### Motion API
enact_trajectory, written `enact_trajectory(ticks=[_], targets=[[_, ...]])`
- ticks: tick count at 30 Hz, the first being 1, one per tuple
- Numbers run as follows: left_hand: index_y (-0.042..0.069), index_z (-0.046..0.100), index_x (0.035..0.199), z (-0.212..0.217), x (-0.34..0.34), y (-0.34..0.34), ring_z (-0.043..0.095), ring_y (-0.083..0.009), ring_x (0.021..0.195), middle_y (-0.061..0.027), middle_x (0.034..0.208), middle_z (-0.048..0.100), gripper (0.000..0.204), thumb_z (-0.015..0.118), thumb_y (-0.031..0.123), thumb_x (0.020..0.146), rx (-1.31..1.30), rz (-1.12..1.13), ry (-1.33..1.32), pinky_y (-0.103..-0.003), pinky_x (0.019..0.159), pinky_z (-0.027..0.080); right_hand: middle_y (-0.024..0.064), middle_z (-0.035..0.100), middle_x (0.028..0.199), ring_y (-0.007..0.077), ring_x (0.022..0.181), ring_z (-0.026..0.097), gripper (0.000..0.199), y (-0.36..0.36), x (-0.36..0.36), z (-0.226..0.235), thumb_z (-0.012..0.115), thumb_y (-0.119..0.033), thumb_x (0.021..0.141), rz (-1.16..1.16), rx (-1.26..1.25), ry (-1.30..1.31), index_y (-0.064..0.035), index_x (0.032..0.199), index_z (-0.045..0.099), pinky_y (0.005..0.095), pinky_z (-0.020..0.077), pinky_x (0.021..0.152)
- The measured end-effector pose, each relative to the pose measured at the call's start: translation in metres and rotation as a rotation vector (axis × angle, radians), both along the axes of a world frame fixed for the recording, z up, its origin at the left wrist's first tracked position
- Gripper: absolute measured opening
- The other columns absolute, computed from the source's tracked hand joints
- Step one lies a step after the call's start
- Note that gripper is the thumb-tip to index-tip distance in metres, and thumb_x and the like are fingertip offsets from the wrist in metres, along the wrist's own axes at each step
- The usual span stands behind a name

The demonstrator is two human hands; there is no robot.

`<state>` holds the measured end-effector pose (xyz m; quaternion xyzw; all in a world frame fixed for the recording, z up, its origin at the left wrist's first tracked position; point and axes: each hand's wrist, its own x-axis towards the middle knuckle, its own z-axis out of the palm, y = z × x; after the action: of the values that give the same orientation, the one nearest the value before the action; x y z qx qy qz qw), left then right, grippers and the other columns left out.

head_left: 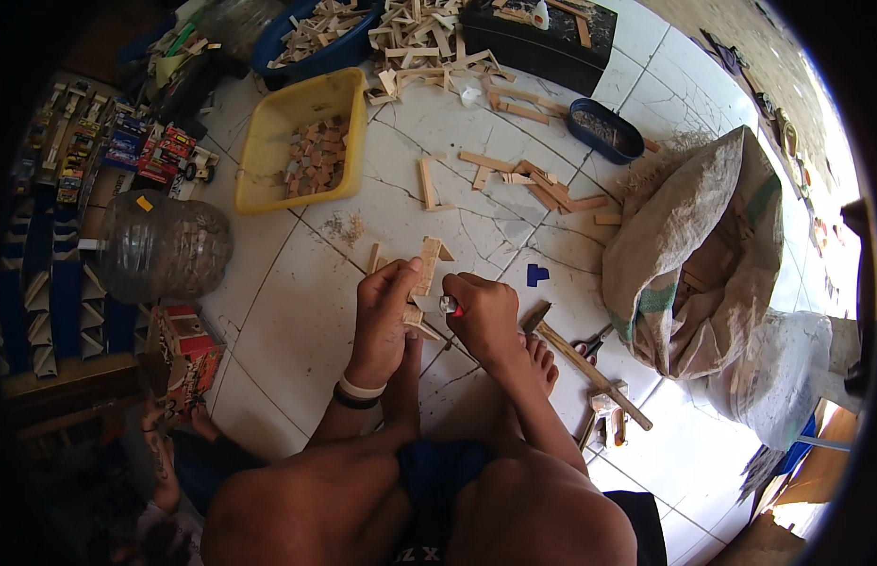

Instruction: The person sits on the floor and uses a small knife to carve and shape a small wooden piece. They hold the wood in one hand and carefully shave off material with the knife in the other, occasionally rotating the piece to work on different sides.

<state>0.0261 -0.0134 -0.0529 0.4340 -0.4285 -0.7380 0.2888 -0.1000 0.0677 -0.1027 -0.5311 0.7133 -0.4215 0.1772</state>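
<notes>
In my left hand (384, 307) is a small pale wooden piece (429, 264) built of thin strips, pinched between thumb and fingers. My right hand (485, 316) is closed round a red-handled cutter knife (450, 305), its blade against or very near the wood; the handle is mostly hidden by my fingers. On the tiles by my right foot lie a hammer (589, 363) and a pair of scissors (589, 347). A small blue T-shaped piece (537, 274) lies beyond my right hand.
Ahead stand a yellow tub (355, 141) of small wooden blocks, a wood pile (429, 42) and loose wooden strips (542, 184). A woven sack (665, 245) is on the right, a plastic jug (165, 245) on the left. Another person's arm (160, 462) shows lower left.
</notes>
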Motion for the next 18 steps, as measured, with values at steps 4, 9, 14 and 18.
enact_trajectory(ticks=[4, 9, 14, 18], targets=[[0.008, 0.055, 0.076, -0.003, -0.002, -0.001, 0.042, 0.0, 0.07, 0.0067, 0.075, 0.052, 0.032, 0.061, 0.02, 0.105, -0.016, 0.005, 0.016, -0.02, 0.064, 0.038, 0.0087, 0.064, 0.072, 0.0353, 0.066, 0.065, 0.017, 0.0, 0.003, -0.002, 0.069, 0.0, 0.069, -0.04, 0.033, 0.043, -0.0083, 0.08, 0.059, 0.0442, 0.0486, 0.059], [0.009, 0.054, 0.075, 0.001, 0.003, 0.0, 0.041, 0.0005, 0.067, 0.0071, 0.072, 0.05, 0.033, 0.062, 0.021, 0.105, -0.017, -0.01, -0.002, -0.02, 0.061, 0.036, 0.0087, 0.063, 0.071, 0.0352, 0.064, 0.064, 0.016, -0.005, 0.005, -0.008, 0.069, 0.0, 0.069, -0.088, 0.038, 0.042, -0.0076, 0.079, 0.059, 0.0441, 0.0486, 0.058], [0.009, 0.054, 0.074, 0.005, 0.001, 0.002, 0.042, 0.0003, 0.064, 0.0072, 0.071, 0.05, 0.034, 0.063, 0.021, 0.105, -0.008, 0.009, -0.004, -0.021, 0.059, 0.036, 0.0108, 0.063, 0.071, 0.0356, 0.065, 0.064, 0.015, -0.003, 0.003, -0.015, 0.068, 0.001, 0.069, -0.172, 0.02, 0.03, -0.0069, 0.079, 0.058, 0.0441, 0.0488, 0.058], [0.009, 0.055, 0.075, 0.005, 0.0, 0.003, 0.043, 0.0001, 0.064, 0.0069, 0.071, 0.051, 0.033, 0.061, 0.02, 0.105, -0.019, -0.009, 0.016, -0.021, 0.06, 0.038, 0.0079, 0.064, 0.071, 0.0347, 0.065, 0.066, 0.018, -0.002, 0.004, -0.018, 0.069, -0.001, 0.069, -0.063, 0.029, 0.03, -0.0083, 0.082, 0.06, 0.0459, 0.0499, 0.057]])
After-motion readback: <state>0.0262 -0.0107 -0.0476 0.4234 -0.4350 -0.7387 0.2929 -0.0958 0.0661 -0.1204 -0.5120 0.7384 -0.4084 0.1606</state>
